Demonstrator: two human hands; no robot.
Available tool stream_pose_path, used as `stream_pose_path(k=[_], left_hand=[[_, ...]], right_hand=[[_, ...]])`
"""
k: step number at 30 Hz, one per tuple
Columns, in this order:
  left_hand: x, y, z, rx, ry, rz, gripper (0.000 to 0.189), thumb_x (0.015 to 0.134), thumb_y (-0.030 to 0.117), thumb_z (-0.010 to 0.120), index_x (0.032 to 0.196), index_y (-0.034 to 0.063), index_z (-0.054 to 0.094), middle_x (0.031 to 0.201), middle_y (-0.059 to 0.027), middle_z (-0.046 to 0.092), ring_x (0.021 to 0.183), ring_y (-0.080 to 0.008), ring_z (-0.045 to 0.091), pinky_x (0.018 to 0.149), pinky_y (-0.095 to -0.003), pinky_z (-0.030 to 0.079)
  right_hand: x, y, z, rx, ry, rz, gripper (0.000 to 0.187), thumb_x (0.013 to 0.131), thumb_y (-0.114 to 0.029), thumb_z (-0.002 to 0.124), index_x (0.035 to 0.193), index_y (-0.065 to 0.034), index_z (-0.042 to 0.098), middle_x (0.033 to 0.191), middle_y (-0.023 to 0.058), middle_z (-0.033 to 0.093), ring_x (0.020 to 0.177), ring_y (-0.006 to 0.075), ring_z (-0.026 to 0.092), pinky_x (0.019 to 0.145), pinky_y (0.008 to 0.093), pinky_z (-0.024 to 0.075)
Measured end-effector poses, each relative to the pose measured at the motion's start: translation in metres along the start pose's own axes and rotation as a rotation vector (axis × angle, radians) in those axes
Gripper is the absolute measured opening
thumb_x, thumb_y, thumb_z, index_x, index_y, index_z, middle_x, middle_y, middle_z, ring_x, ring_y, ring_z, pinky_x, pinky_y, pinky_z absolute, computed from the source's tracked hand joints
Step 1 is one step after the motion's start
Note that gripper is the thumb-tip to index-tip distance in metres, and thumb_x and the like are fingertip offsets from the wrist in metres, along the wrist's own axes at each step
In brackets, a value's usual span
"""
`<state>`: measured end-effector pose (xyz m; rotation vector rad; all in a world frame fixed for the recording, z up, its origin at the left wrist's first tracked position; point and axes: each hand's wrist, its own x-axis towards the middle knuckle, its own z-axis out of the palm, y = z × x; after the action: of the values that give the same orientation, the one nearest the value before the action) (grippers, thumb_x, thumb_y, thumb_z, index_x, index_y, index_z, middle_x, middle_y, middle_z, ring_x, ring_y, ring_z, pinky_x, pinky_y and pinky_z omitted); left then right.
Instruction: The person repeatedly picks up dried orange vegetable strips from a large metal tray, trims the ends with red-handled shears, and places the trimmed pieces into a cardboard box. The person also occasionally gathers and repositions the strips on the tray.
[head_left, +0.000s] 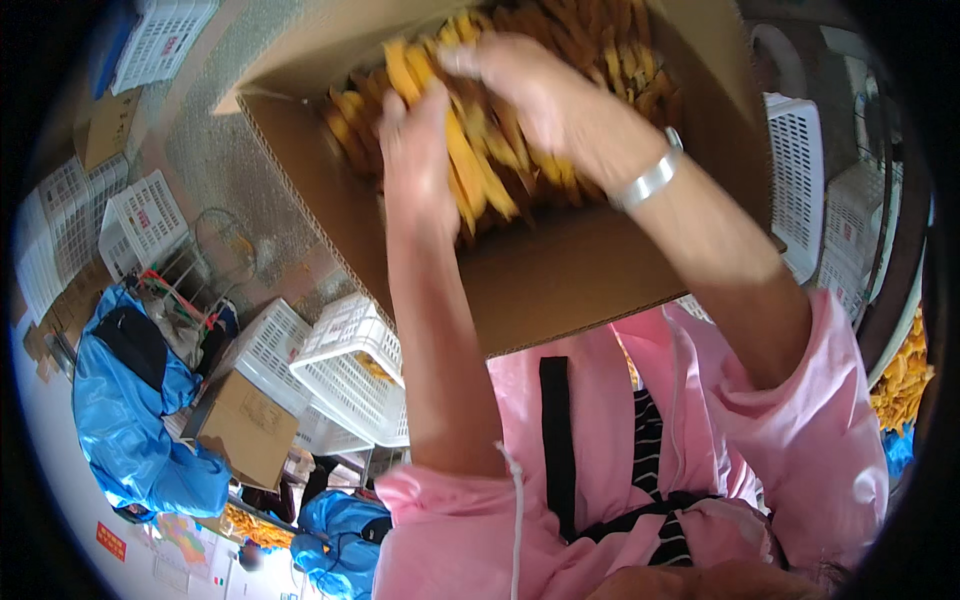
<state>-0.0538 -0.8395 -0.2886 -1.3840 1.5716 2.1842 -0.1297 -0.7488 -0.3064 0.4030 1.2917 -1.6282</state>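
An open cardboard box stands before me, with many orange-yellow and brown dried food strips lying in it; they look like dried sweet potato. My left hand is inside the box, its thumb and fingers around a bunch of brighter yellow strips. Blurred by motion, my right hand is above the strips in the box, its fingers pointing left towards that bunch. Whether it grips any strips cannot be made out. A silver bracelet is on my right wrist.
White perforated plastic crates stand to the left, others to the right. Two people in blue clothing are at the lower left, near another cardboard box. More orange strips lie at the far right.
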Motion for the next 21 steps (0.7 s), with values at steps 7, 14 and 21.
stream_pose_path(k=[7,14,21], left_hand=[[0.09,-0.054,-0.011,0.809,0.395,0.29,0.05,0.09,0.03,0.057,0.124,-0.0048,0.046,0.119,-0.0317,0.043,0.111,-0.0453,0.047,0.094,-0.0499,0.041],[0.084,-0.055,-0.026,0.664,0.413,0.352,0.058,0.091,0.029,0.062,0.133,-0.007,0.045,0.121,-0.0243,0.058,0.11,-0.0318,0.058,0.098,-0.0396,0.043],[0.098,-0.056,-0.035,0.874,0.548,0.502,0.033,0.084,0.017,0.067,0.109,-0.0044,0.061,0.089,-0.0153,0.067,0.079,-0.0242,0.063,0.078,-0.0355,0.049]], right_hand=[[0.082,0.047,-0.004,-1.205,0.296,-0.272,0.036,0.092,-0.025,0.056,0.124,-0.0066,0.06,0.128,0.0178,0.054,0.111,0.0301,0.055,0.089,0.0399,0.0496],[0.099,0.059,-0.049,-1.052,0.371,-0.402,0.04,0.084,-0.027,0.066,0.115,-0.0003,0.063,0.11,0.018,0.065,0.1,0.0322,0.062,0.094,0.0344,0.0472],[0.101,0.065,-0.081,-0.796,0.208,-0.483,0.039,0.079,-0.009,0.069,0.116,0.0006,0.062,0.104,0.0201,0.067,0.095,0.0234,0.064,0.084,0.0293,0.0503]])
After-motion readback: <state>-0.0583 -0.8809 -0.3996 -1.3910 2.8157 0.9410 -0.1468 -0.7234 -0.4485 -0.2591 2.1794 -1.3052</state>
